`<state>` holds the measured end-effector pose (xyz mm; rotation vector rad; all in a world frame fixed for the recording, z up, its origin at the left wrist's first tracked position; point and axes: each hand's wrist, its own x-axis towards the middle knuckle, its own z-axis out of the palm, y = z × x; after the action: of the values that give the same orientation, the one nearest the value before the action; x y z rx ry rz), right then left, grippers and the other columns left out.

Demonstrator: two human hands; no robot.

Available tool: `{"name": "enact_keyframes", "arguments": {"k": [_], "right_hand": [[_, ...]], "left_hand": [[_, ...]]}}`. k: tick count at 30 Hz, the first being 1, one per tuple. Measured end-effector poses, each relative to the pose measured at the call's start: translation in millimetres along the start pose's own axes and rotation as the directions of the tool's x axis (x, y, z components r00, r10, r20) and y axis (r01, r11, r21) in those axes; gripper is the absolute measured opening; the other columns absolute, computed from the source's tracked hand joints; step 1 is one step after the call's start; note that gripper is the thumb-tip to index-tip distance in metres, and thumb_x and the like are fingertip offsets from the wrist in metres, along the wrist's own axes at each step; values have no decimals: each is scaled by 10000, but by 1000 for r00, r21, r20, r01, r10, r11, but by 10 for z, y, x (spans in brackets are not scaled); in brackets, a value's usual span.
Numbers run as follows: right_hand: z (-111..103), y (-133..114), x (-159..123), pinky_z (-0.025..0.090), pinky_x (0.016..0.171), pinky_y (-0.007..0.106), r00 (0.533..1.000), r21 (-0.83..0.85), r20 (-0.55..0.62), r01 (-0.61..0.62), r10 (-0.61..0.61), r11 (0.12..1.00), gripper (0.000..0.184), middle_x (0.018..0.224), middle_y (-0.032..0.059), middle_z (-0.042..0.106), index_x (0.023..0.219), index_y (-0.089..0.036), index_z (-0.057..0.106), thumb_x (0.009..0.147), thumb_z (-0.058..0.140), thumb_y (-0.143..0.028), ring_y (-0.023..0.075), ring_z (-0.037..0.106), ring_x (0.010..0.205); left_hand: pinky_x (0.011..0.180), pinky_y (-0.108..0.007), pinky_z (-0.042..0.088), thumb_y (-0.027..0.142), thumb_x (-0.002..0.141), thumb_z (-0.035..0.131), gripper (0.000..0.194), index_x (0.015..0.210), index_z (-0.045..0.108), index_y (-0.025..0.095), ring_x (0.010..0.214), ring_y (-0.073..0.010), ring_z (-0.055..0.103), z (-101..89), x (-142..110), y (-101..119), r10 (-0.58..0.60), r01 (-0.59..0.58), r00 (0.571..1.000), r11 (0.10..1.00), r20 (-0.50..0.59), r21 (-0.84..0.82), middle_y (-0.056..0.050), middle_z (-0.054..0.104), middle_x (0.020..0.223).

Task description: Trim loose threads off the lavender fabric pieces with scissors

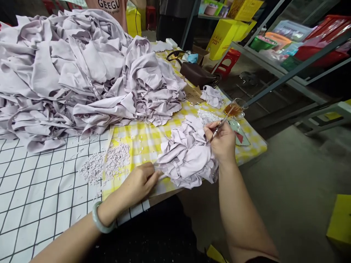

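Note:
A crumpled bundle of pale lilac fabric [189, 153] lies at the table's front edge. At its left corner, my left hand [141, 180] is closed, pinching a strap-like end of the fabric. My right hand [223, 142] rests against the bundle's right side, fingers closed around a thin, pen-like metal tool [219, 128] pointing up and to the right. What kind of tool it is I cannot make out. Left of my left hand are many small lilac fabric snippets [117, 157] scattered over the cloths.
A large heap of lilac fabric [82, 69] covers the table's back left. A glass of amber liquid [235, 109] stands near the right edge, beside a small fabric piece [211, 96] and a dark bag [199, 75]. A person in a pink shirt [109, 11] is behind the heap.

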<state>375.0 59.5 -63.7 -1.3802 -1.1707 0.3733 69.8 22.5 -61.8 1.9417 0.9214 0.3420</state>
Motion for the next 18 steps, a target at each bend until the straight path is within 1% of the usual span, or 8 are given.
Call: {"name": "enact_keyframes", "arguments": {"k": [3,4,6,9,12,14,16,18], "right_hand": [[24,-58,-66,542,846,327,1000,43,26,10,-11,999,199,869,4,675,830,-227,545,773,733,-260,162,670,843],[42,-62,-102,542,845,329,999,38,45,21,-23,999,193,873,9,681,833,-228,545,783,728,-261,167,673,850],[77,-42,-171,540,840,335,996,-4,72,54,-53,999,168,877,16,691,845,-227,553,805,714,-261,175,675,851],[96,21,-230,546,847,355,993,-106,88,87,-78,990,127,882,28,702,877,-224,584,831,691,-273,193,677,854],[93,45,-225,551,854,384,994,-232,80,94,-78,968,126,894,48,711,895,-219,608,831,688,-293,219,686,867],[117,35,-200,544,870,396,991,-290,93,122,-99,949,145,939,62,720,917,-223,615,831,698,-306,232,689,902],[174,47,-163,542,883,391,986,-254,126,137,-108,957,185,1002,68,725,946,-231,600,845,703,-347,229,693,933],[240,116,-113,552,863,372,988,-182,134,99,-76,978,234,1008,60,724,951,-236,571,866,684,-422,212,702,912]], "left_hand": [[710,-351,460,275,973,468,167,847,523,179,766,-197,548,66,211,-41,14,16,976,991,-216,136,-73,567,904],[756,-373,482,231,947,482,89,916,538,169,836,-220,569,77,292,-55,20,24,966,986,-259,167,-99,577,976],[862,-429,493,157,886,512,104,981,553,155,972,-267,570,76,430,-93,27,40,955,975,-295,218,-138,572,1065],[864,-458,490,134,814,575,65,792,534,179,927,-279,563,21,500,-166,2,58,970,969,-244,239,-115,577,950],[758,-381,494,201,864,567,195,696,469,195,784,-217,553,-75,432,-156,-21,56,983,981,-182,188,-58,559,816],[663,-315,472,297,948,502,238,734,476,195,685,-169,521,-163,357,-32,-50,54,992,998,-112,26,-16,531,746],[592,-269,433,383,1007,432,306,782,512,191,624,-136,481,-280,251,192,-35,30,999,986,-25,-162,12,503,704],[577,-247,421,400,1031,414,336,817,566,191,623,-124,481,-420,69,451,22,-17,1000,975,20,-222,14,517,712]]}}
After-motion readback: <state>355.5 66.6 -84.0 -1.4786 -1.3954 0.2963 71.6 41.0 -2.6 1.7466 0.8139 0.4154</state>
